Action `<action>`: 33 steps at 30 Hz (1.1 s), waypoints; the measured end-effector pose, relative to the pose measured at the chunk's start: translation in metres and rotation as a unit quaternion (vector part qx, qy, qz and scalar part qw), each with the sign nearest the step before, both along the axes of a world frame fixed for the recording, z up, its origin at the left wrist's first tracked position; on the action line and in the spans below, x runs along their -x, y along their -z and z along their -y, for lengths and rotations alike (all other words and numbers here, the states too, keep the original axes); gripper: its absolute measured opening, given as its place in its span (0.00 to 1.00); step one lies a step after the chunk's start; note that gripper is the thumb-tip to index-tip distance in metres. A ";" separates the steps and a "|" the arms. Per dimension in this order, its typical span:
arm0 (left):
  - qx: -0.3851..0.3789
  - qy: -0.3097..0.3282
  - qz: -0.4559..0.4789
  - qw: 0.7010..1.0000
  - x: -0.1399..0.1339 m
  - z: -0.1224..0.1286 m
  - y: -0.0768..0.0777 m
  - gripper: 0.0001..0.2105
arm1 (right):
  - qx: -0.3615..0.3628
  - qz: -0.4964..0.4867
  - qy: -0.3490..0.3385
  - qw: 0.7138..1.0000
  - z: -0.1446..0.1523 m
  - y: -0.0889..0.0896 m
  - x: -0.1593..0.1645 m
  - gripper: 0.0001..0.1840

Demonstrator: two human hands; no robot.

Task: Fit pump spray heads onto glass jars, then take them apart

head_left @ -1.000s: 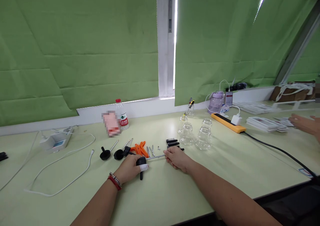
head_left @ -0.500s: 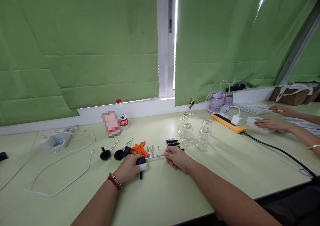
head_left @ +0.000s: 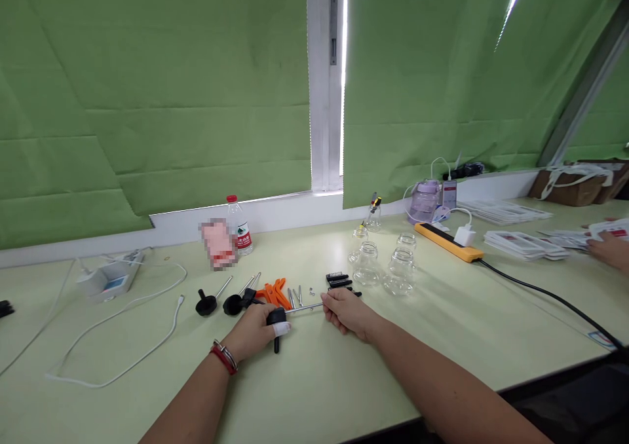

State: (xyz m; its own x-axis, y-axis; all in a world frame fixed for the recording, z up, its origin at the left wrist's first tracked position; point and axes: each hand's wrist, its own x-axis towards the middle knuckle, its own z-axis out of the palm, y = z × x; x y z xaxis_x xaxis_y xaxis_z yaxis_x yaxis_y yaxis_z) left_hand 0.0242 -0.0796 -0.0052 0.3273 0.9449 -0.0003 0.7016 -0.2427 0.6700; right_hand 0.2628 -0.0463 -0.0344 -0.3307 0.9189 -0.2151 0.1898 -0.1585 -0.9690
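My left hand, with a white wrap on its thumb, is closed around a black round plastic part with a short stem pointing down. From that part a thin metal rod runs right to my right hand, whose fingertips pinch its far end. Beyond my hands lie orange plastic pieces, several metal pins and tiny metal bits. Two similar black parts with rods, one of them a black cup, rest at the left. Black pieces with a spring lie just past my right hand.
Several clear jars stand right of centre; one at the back holds screwdrivers. An orange power strip, white cables and a water bottle are around. At far right, another person's hand holds white flat pieces.
My two hands stay almost in place on the black part and rod. The other person's hands have moved right, off the white stack, and one now lifts flat pieces.
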 end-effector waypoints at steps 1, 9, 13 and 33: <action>0.001 -0.001 0.000 1.000 0.000 0.000 0.000 0.13 | 0.000 -0.001 0.000 1.000 0.000 0.000 0.000 0.20; -0.001 0.004 -0.003 1.000 0.001 0.001 0.000 0.14 | 0.001 -0.024 -0.012 1.000 0.000 -0.004 -0.003 0.13; 0.004 0.003 -0.002 1.000 0.000 0.001 -0.002 0.14 | -0.002 -0.026 -0.025 0.999 0.001 -0.004 -0.005 0.08; -0.001 0.000 -0.007 1.000 0.001 0.001 -0.001 0.14 | -0.004 -0.008 -0.021 1.000 0.000 -0.003 -0.002 0.17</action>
State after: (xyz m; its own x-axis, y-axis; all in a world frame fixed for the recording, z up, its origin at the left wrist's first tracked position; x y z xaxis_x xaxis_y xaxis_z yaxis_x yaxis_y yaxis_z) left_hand 0.0234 -0.0807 -0.0040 0.3269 0.9451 -0.0018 0.7104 -0.2444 0.6600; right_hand 0.2648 -0.0465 -0.0315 -0.3719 0.9061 -0.2019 0.1801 -0.1429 -0.9732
